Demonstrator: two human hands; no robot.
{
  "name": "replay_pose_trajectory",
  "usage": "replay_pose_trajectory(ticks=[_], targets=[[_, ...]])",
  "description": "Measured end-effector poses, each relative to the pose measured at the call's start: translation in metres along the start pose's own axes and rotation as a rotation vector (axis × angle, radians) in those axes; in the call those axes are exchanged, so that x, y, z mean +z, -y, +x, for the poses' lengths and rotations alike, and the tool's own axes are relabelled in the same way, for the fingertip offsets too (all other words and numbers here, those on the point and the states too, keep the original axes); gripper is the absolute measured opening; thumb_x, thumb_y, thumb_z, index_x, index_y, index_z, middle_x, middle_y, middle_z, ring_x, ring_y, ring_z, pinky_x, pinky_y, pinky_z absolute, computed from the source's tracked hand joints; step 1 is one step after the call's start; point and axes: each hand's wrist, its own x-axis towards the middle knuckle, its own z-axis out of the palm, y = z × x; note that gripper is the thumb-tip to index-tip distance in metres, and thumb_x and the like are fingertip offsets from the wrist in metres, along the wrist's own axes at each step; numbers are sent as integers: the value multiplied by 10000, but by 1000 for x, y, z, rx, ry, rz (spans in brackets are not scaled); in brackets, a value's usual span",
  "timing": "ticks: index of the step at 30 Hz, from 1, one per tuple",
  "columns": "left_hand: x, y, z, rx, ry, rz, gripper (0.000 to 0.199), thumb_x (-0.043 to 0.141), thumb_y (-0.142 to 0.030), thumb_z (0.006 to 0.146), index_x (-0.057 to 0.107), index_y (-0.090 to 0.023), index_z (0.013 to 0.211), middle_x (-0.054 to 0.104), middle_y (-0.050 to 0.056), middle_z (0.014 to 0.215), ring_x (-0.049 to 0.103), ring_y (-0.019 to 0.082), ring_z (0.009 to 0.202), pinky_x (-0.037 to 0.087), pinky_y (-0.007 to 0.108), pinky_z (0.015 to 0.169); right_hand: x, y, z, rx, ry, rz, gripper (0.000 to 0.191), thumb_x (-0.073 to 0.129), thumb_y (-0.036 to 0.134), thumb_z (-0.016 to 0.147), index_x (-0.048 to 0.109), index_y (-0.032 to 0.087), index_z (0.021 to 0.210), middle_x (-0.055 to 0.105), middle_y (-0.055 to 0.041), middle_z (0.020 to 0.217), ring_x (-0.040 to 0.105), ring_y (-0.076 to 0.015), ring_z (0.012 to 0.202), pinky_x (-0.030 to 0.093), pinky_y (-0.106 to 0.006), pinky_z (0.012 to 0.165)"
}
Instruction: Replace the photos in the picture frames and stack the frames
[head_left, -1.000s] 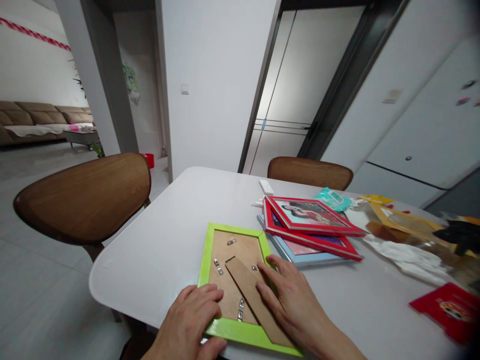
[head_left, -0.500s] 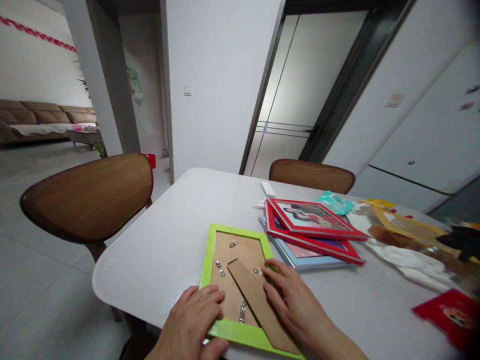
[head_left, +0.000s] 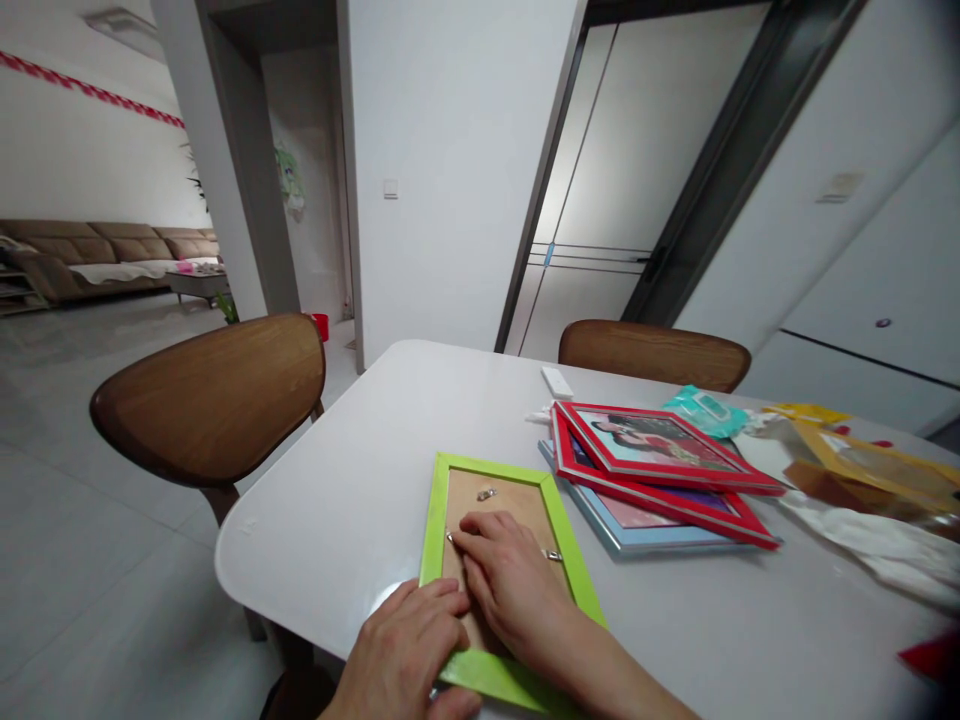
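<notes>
Face-down green frame [head_left: 433, 520], long axis pointing toward tabletop's [head_left: 337, 490] far edge, left hand [head_left: 409, 645] clasping it, right hand [head_left: 514, 580] touching (grip indeterminable)

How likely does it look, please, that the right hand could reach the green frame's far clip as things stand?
Probably yes: the right hand is over the green frame, close to the far clip, and nothing visible covers that clip.

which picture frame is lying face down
The green frame: its brown backing and metal clips show, while the two red frames and blue frame lie face up.
</notes>
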Motion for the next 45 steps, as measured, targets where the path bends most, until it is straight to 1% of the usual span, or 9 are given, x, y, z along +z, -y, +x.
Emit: replay_pose_trajectory(ticks=[5,13,18,22,30,34,39,42,45], targets=[[3,4,-2,39,-29,16,188,570,-354,704,551,-191,798,612,79,1063,536,236,1020,430,374,858,2,-5,-5,0,-15,44,266,420,130,767,602,241,925,543,-41,1005,436,-187,939,340,-321,789],[3,4,-2,37,-26,2,186,587,-338,691,549,-189,795,609,78,1070,530,233,1029,430,368,863,-2,-6,-1,-27,-26,95,244,445,153,768,626,260,892,573,-22,905,476,-165,879,358,-294,762],[1,2,-1,27,-40,-21,176,613,-306,667,540,-195,783,614,56,1062,531,222,1027,425,346,875,-3,-40,23,163,-161,80,226,448,222,777,623,170,912,622,-58,882,539,-151,808,381,-253,738],[3,4,-1,50,-51,20,200,625,-314,658,535,-193,789,611,60,1070,536,232,1021,440,362,863,-1,-61,43,240,-164,23,190,489,269,745,649,181,694,642,-45,732,551,-148,688,369,-231,627],[6,6,0,93,-61,142,255,582,-415,684,522,-182,769,625,72,1037,566,245,969,480,391,799,8,-67,64,474,-163,-62,185,496,309,709,631,196,651,647,-43,658,550,-151,619,291,-235,513],[7,4,3,96,-127,137,340,647,-471,594,498,-189,710,642,76,959,594,239,881,498,355,733,6,-67,67,519,-167,-51,138,515,268,672,632,197,651,655,-47,683,556,-150,628,281,-235,505],[8,-2,4,-14,-125,67,365,755,-342,475,491,-191,678,634,49,951,587,234,846,490,347,720,6,-65,64,531,-193,8,143,513,285,671,626,202,640,651,-38,668,552,-142,616,277,-230,496],[7,-7,4,-110,-77,48,345,753,-255,466,510,-186,701,621,48,973,569,240,874,473,367,758,9,-66,64,544,-221,53,130,522,274,654,607,195,596,639,-46,645,548,-152,606,277,-237,496],[7,-8,4,-120,-64,63,327,739,-279,492,509,-185,705,618,49,965,567,233,871,472,354,758,12,-65,67,567,-269,112,70,553,225,610,585,182,565,627,-60,628,548,-173,615,294,-248,518]])
